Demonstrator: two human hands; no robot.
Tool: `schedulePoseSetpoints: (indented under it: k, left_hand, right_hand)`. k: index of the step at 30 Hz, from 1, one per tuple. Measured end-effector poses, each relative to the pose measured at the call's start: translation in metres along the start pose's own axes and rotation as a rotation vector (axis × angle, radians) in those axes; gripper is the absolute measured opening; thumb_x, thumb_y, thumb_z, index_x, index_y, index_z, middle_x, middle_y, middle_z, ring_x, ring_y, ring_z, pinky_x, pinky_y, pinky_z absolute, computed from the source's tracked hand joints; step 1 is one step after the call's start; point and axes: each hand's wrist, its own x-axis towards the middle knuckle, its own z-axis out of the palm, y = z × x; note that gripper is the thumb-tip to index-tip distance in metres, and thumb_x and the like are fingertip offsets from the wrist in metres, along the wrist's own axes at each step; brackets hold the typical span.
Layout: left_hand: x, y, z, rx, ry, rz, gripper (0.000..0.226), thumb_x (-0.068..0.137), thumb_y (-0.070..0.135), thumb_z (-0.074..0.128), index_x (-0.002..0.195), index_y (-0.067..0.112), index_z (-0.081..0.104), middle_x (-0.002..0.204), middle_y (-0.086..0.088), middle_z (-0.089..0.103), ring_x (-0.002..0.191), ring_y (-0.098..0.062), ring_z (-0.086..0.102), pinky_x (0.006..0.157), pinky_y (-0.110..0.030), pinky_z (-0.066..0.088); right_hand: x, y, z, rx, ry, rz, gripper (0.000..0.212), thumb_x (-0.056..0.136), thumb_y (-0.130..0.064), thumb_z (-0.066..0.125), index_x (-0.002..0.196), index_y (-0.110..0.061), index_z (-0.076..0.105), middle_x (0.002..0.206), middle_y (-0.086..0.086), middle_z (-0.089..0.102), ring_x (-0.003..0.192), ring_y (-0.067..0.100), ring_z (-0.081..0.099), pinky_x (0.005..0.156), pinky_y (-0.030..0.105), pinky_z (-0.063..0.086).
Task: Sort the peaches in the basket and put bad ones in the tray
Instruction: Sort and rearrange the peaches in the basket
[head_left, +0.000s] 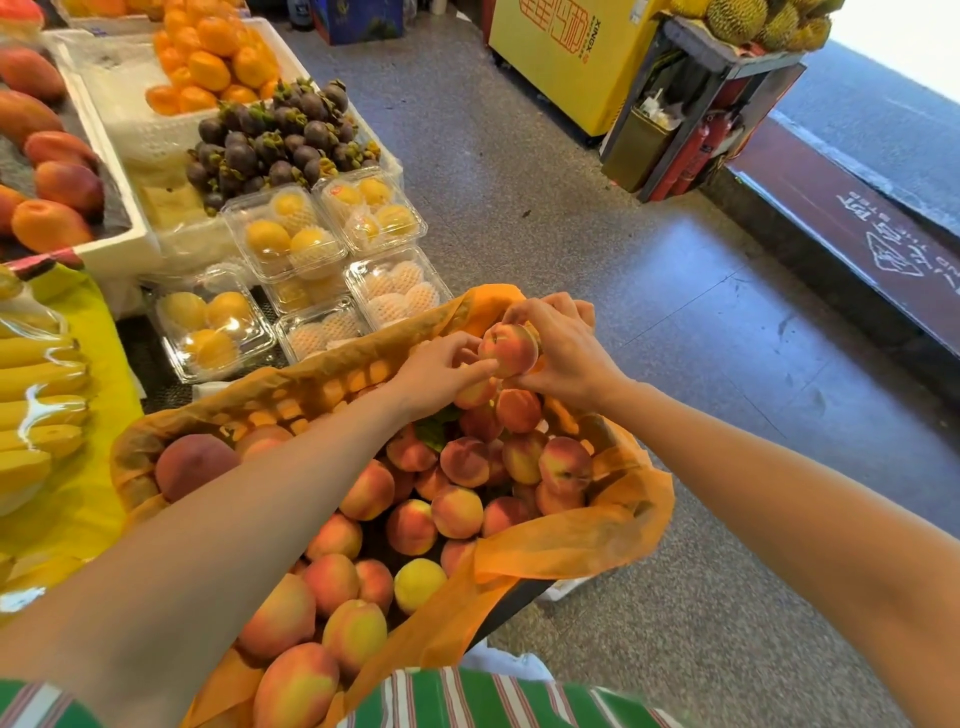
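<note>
My left grip (441, 370) and right grip (563, 353) hold one peach (508, 349) above the basket (322, 387); seemingly inspecting, next I must judge it.

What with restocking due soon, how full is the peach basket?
Nearly full: peaches are heaped almost to the orange-lined rim of the basket.

The right hand's (563, 358) fingers (524, 312) hide the held peach's (508, 349) back; the left edge crops the bananas (36, 410).

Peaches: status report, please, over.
Left hand and right hand both grip one peach, over basket. Tray not in view. Nothing in the way.
</note>
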Motion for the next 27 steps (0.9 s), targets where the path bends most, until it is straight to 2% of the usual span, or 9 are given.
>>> schedulePoseSetpoints:
  k: [3,6,8,13,17,20,22,25,27]
  left_hand:
    - [0.001,-0.008,-0.004,0.321,-0.043,-0.022,0.055,0.085,0.051,0.06,0.131,0.022,0.054,0.12,-0.013,0.054,0.118,-0.033,0.044,0.099,-0.043,0.036]
    - [-0.003,-0.013,-0.007,0.399,-0.159,-0.029,0.061,0.089,0.039,0.063,0.142,0.018,0.042,0.136,-0.014,0.046,0.127,-0.034,0.04,0.104,-0.041,0.033]
    - [-0.006,-0.016,-0.008,0.427,-0.152,-0.011,0.062,0.09,0.035,0.062,0.145,0.018,0.038,0.137,-0.014,0.045,0.128,-0.034,0.039,0.105,-0.041,0.033]
    - [-0.02,-0.017,-0.022,0.496,-0.082,0.008,0.043,0.09,0.033,0.06,0.13,0.018,0.054,0.116,-0.012,0.054,0.112,-0.031,0.052,0.093,-0.041,0.042]
    - [-0.044,-0.02,-0.039,0.535,-0.071,0.025,0.033,0.091,0.041,0.058,0.116,0.02,0.065,0.107,-0.005,0.066,0.1,-0.024,0.061,0.079,-0.032,0.045]
    - [-0.068,-0.023,-0.051,0.578,-0.162,-0.054,0.029,0.09,0.032,0.061,0.115,0.018,0.064,0.107,-0.001,0.069,0.1,-0.02,0.063,0.079,-0.027,0.046]
    - [-0.084,-0.026,-0.056,0.597,-0.166,-0.084,0.028,0.089,0.028,0.063,0.114,0.015,0.065,0.108,-0.002,0.069,0.101,-0.02,0.063,0.082,-0.028,0.047]
    - [-0.11,-0.027,-0.068,0.574,-0.06,-0.09,0.022,0.088,0.026,0.063,0.108,0.018,0.067,0.105,-0.001,0.07,0.096,-0.019,0.063,0.082,-0.032,0.049]
    - [-0.129,-0.028,-0.079,0.574,0.048,-0.046,0.019,0.085,0.024,0.062,0.103,0.022,0.07,0.1,0.0,0.07,0.092,-0.018,0.064,0.08,-0.035,0.051]
  right_hand:
    - [0.004,0.002,0.004,-0.078,-0.035,0.016,0.069,0.06,-0.05,0.08,0.118,-0.024,0.053,0.111,-0.007,0.059,0.115,0.022,0.041,0.091,0.036,0.022]
    - [0.008,-0.001,0.01,-0.173,-0.048,-0.034,0.068,0.063,-0.043,0.081,0.122,-0.021,0.055,0.12,-0.004,0.056,0.122,0.025,0.039,0.096,0.04,0.025]
    - [0.012,-0.003,0.01,-0.21,-0.043,-0.028,0.072,0.066,-0.046,0.079,0.128,-0.019,0.055,0.122,0.002,0.054,0.12,0.028,0.042,0.096,0.041,0.029]
    - [0.016,-0.009,0.006,-0.26,-0.116,-0.039,0.078,0.074,-0.046,0.074,0.139,-0.016,0.046,0.128,0.008,0.05,0.118,0.03,0.044,0.098,0.043,0.036]
    - [0.016,-0.015,0.003,-0.255,-0.162,-0.045,0.076,0.075,-0.047,0.074,0.139,-0.018,0.045,0.129,0.007,0.049,0.119,0.03,0.044,0.098,0.043,0.036]
    - [0.017,-0.023,-0.001,-0.279,-0.176,-0.037,0.077,0.076,-0.045,0.074,0.141,-0.018,0.043,0.131,0.007,0.047,0.123,0.03,0.041,0.1,0.043,0.035]
    - [0.017,-0.033,-0.002,-0.258,-0.156,-0.073,0.073,0.077,-0.042,0.074,0.139,-0.017,0.045,0.131,0.008,0.048,0.124,0.031,0.042,0.101,0.044,0.034]
    - [0.019,-0.059,0.002,-0.12,-0.192,-0.208,0.061,0.079,-0.035,0.074,0.132,-0.013,0.053,0.127,0.012,0.054,0.12,0.032,0.048,0.099,0.046,0.039]
    - [0.019,-0.083,0.011,0.04,-0.303,-0.297,0.053,0.079,-0.03,0.077,0.126,-0.011,0.059,0.12,0.011,0.061,0.113,0.028,0.055,0.095,0.044,0.044]
